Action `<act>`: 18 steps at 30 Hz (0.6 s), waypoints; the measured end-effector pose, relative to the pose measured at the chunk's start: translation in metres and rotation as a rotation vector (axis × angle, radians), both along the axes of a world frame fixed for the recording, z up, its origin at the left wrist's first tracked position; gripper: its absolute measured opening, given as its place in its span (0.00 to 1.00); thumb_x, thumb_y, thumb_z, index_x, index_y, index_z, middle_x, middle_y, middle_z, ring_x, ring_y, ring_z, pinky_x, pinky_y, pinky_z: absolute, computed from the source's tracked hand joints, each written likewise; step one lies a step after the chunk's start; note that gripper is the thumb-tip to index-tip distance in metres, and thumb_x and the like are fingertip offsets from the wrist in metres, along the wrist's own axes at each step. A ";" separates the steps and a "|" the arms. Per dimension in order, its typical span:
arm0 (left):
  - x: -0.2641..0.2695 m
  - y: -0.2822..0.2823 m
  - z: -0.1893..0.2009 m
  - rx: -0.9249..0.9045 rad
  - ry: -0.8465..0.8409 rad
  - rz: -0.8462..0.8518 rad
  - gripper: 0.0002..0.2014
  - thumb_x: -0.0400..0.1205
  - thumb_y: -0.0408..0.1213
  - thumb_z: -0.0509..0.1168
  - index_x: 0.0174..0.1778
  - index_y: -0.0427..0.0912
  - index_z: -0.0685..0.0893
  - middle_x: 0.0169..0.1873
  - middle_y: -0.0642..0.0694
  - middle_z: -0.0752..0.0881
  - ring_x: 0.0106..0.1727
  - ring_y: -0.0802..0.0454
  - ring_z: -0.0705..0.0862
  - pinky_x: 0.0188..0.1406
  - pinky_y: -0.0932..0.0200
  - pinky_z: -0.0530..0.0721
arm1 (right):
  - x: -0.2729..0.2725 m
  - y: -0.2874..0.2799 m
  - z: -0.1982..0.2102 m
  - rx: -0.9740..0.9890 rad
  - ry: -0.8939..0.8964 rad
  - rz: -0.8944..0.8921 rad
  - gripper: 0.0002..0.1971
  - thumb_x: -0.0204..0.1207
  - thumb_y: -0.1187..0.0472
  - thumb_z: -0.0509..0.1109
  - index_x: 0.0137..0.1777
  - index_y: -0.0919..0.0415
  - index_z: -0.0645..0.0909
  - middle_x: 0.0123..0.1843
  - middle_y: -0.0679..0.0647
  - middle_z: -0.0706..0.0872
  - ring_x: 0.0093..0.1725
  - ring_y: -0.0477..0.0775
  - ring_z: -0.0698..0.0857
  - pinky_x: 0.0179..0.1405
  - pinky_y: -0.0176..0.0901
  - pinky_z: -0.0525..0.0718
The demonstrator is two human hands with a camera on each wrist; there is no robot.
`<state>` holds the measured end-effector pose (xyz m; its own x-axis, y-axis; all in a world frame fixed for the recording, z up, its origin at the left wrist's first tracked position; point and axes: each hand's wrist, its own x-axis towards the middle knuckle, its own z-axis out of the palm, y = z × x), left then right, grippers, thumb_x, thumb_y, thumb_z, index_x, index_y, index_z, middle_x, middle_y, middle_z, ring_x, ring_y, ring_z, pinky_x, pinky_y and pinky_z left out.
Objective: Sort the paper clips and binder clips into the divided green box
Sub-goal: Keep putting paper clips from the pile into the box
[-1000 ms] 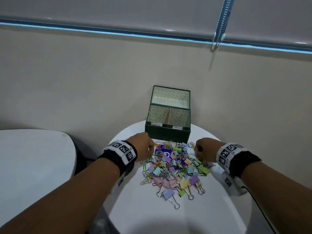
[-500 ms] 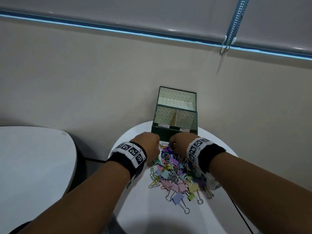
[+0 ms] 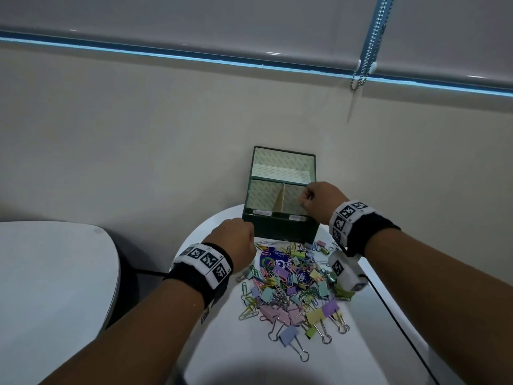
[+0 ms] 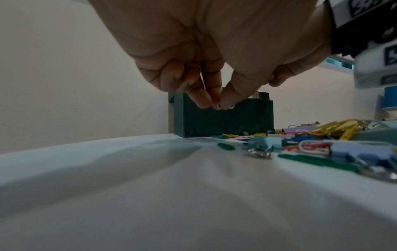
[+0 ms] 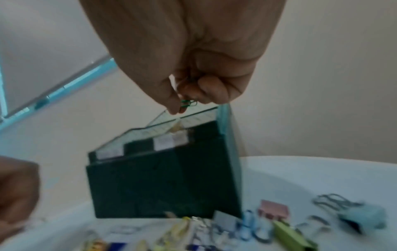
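Observation:
The divided green box (image 3: 280, 232) stands open at the far edge of the round white table (image 3: 249, 357). A mixed pile of pastel binder clips and coloured paper clips (image 3: 294, 284) lies in front of it. My right hand (image 3: 308, 201) hangs over the box's right front compartment and pinches a green paper clip (image 5: 188, 103) above the box rim (image 5: 163, 183). My left hand (image 3: 244, 234) hovers at the pile's far left edge, just before the box (image 4: 225, 122). Its thumb and fingertips (image 4: 201, 101) are pinched together on what looks like a small pale paper clip (image 4: 225, 106).
A wall rises right behind the box. A second white table (image 3: 55, 273) stands to the left across a dark gap. A black cable (image 3: 402, 329) runs along the round table's right edge. A blue printed card (image 3: 266, 263) lies under the pile.
My right hand left the pile's right side, dipped to the pile's far edge, then rose over the box's right front compartment. My left hand stayed by the pile's far left edge.

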<state>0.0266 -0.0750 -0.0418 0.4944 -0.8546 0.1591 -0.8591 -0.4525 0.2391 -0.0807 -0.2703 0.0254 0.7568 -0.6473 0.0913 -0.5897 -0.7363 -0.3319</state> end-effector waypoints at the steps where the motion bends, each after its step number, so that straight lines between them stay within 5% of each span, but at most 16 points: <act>1: 0.000 0.000 0.000 0.001 -0.003 0.004 0.07 0.85 0.41 0.60 0.50 0.46 0.83 0.47 0.47 0.82 0.49 0.49 0.81 0.49 0.56 0.81 | -0.001 -0.002 -0.003 0.016 -0.012 -0.002 0.06 0.82 0.60 0.67 0.54 0.59 0.85 0.55 0.56 0.88 0.53 0.55 0.85 0.51 0.43 0.81; 4: 0.001 0.001 0.002 0.001 -0.009 0.003 0.07 0.85 0.42 0.60 0.49 0.47 0.82 0.46 0.48 0.82 0.48 0.49 0.81 0.50 0.55 0.82 | -0.006 -0.004 -0.011 0.152 -0.089 0.034 0.17 0.81 0.64 0.68 0.69 0.51 0.84 0.70 0.54 0.85 0.55 0.52 0.86 0.59 0.45 0.85; 6: -0.001 0.000 0.007 -0.012 -0.025 -0.019 0.07 0.85 0.42 0.59 0.49 0.47 0.82 0.46 0.48 0.82 0.47 0.50 0.80 0.49 0.55 0.82 | -0.013 -0.007 -0.012 0.179 -0.194 0.036 0.21 0.80 0.65 0.67 0.69 0.45 0.84 0.75 0.54 0.81 0.41 0.49 0.87 0.44 0.45 0.91; 8: -0.002 -0.004 0.014 -0.046 -0.045 -0.040 0.06 0.86 0.41 0.60 0.48 0.47 0.82 0.45 0.49 0.81 0.46 0.50 0.80 0.49 0.54 0.82 | -0.027 -0.012 -0.013 0.168 -0.325 0.002 0.18 0.81 0.66 0.65 0.64 0.46 0.86 0.69 0.55 0.85 0.30 0.48 0.83 0.29 0.39 0.85; 10: -0.004 -0.012 0.022 -0.092 -0.030 -0.041 0.06 0.86 0.40 0.60 0.46 0.46 0.82 0.43 0.50 0.80 0.45 0.50 0.79 0.49 0.53 0.82 | -0.045 -0.018 -0.017 0.128 -0.398 -0.030 0.13 0.81 0.66 0.65 0.54 0.48 0.87 0.59 0.52 0.89 0.36 0.49 0.82 0.40 0.41 0.83; 13: -0.005 -0.035 0.035 -0.137 -0.022 -0.040 0.05 0.86 0.40 0.61 0.46 0.47 0.81 0.44 0.50 0.81 0.46 0.51 0.79 0.52 0.54 0.82 | -0.072 -0.029 -0.033 0.127 -0.215 -0.001 0.10 0.80 0.66 0.66 0.45 0.49 0.85 0.51 0.49 0.89 0.44 0.50 0.84 0.48 0.42 0.81; 18: -0.007 -0.080 0.056 -0.095 -0.077 -0.024 0.07 0.86 0.42 0.64 0.51 0.44 0.86 0.52 0.45 0.80 0.51 0.48 0.81 0.58 0.51 0.84 | -0.095 -0.035 -0.056 0.157 0.090 0.048 0.15 0.80 0.68 0.64 0.50 0.46 0.87 0.55 0.49 0.89 0.49 0.51 0.85 0.51 0.37 0.77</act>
